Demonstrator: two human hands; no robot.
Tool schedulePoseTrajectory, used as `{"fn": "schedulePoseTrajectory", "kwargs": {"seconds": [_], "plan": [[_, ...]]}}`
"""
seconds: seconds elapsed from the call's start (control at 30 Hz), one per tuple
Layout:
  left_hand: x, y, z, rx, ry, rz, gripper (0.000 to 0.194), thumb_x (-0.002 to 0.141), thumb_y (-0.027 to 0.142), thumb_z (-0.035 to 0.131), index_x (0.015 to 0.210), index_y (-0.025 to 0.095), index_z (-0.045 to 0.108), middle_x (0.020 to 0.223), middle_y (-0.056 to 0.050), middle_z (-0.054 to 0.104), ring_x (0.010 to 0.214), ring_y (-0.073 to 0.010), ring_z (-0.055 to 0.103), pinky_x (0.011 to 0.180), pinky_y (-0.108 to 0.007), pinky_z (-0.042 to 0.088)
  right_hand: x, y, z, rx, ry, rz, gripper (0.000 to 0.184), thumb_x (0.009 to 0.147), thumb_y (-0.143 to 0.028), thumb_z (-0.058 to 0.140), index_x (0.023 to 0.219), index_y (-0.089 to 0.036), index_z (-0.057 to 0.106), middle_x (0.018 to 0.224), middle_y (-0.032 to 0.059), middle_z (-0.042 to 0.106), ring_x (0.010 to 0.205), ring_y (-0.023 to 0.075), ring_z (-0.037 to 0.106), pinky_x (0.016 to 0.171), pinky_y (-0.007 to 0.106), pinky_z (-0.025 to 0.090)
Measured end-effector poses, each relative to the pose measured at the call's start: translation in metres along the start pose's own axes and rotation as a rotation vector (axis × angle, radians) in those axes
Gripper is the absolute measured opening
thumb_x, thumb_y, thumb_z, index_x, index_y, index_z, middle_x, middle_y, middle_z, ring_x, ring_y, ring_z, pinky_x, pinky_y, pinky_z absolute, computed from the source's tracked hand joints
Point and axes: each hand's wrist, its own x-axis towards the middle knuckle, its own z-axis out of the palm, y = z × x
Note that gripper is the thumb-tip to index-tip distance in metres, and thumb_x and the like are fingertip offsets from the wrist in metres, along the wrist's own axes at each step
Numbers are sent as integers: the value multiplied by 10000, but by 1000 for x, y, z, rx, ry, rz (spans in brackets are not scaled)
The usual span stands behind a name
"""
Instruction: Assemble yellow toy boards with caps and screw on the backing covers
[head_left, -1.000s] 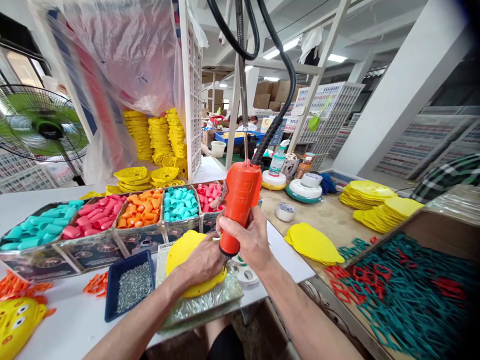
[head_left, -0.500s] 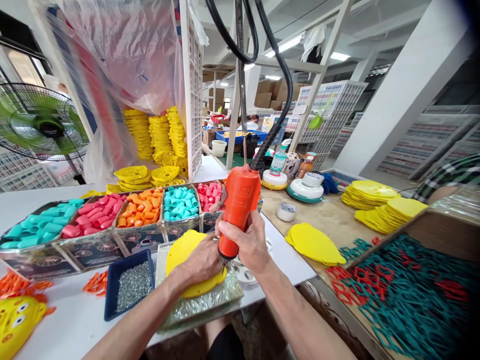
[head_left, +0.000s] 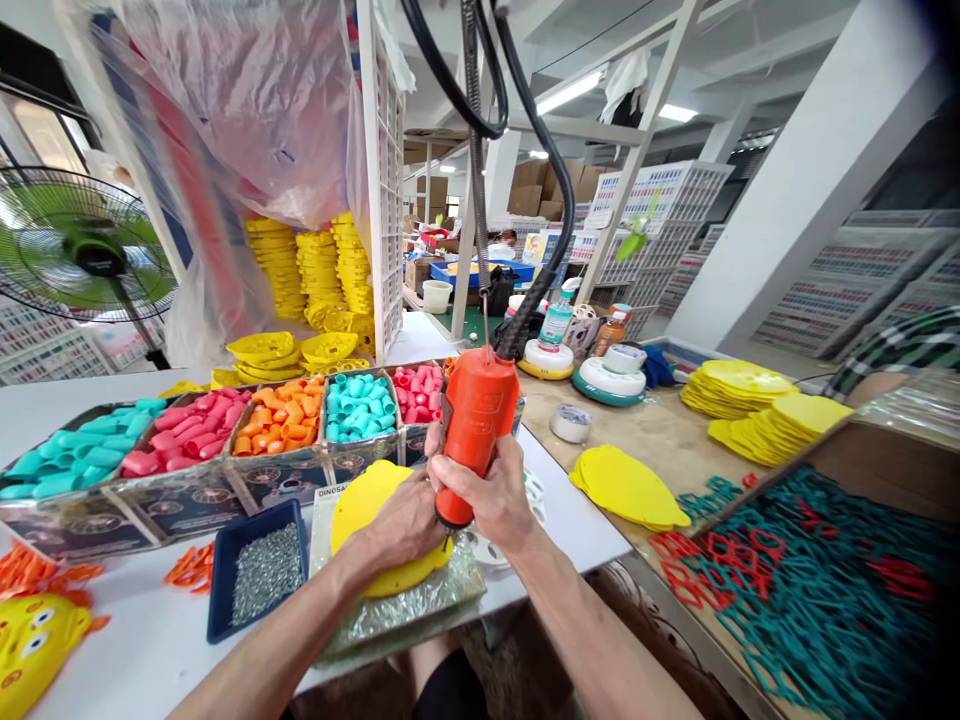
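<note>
My right hand is closed round an orange electric screwdriver that hangs from a black cable and a coiled spring overhead. Its tip points down at a yellow plastic shell lying on a crinkled plastic-covered pad. My left hand presses down on the shell, fingers curled close to the screwdriver tip. A blue tray of small screws sits just left of the shell.
Cardboard bins of teal, pink and orange plastic caps line the back. Yellow shells are stacked behind and on the right bench. A box of teal and red rings stands right. A fan stands left.
The screwdriver and my right hand have shifted slightly left and down toward the shell. My left hand stays on the shell.
</note>
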Motion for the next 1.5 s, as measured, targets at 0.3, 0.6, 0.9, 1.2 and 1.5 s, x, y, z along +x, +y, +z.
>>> {"fn": "schedulePoseTrajectory", "kwargs": {"seconds": [0.3, 0.6, 0.9, 1.2, 1.5], "plan": [[1, 4, -4, -80, 12, -75, 154, 807, 153, 503, 737, 208, 630, 801, -51, 731, 783, -230, 654, 843, -368, 521, 12, -22, 5, 116, -47, 4, 303, 770, -235, 788, 1045, -234, 661, 910, 13, 709, 645, 133, 606, 608, 288, 530], [-22, 20, -42, -283, 187, -253, 210, 954, 321, 501, 867, 210, 655, 867, -26, 795, 833, -198, 725, 820, -295, 508, 42, -58, 16, 143, 29, -119, 309, 786, -200, 758, 1063, -243, 627, 970, 4, 728, 599, 107, 608, 553, 249, 529], [-78, 29, -40, -668, 271, -430, 297, 942, 478, 573, 920, 189, 636, 954, -95, 825, 945, -242, 743, 902, -337, 493, 44, -51, 49, 216, 31, -91, 328, 777, -255, 773, 1064, -252, 614, 984, 8, 720, 593, 108, 614, 561, 263, 533], [-89, 25, -30, -731, 330, -393, 256, 892, 442, 689, 869, 199, 616, 964, -101, 829, 950, -250, 760, 919, -352, 518, 44, -47, 64, 236, 3, -93, 312, 782, -238, 777, 1058, -237, 631, 949, 2, 721, 592, 112, 627, 548, 248, 525], [-90, 31, -27, -660, 376, -431, 263, 882, 455, 691, 871, 196, 649, 981, -94, 824, 964, -256, 765, 912, -354, 543, 38, -43, 63, 230, -2, -42, 335, 782, -248, 765, 1084, -244, 620, 951, 1, 722, 594, 111, 607, 561, 252, 515]]}}
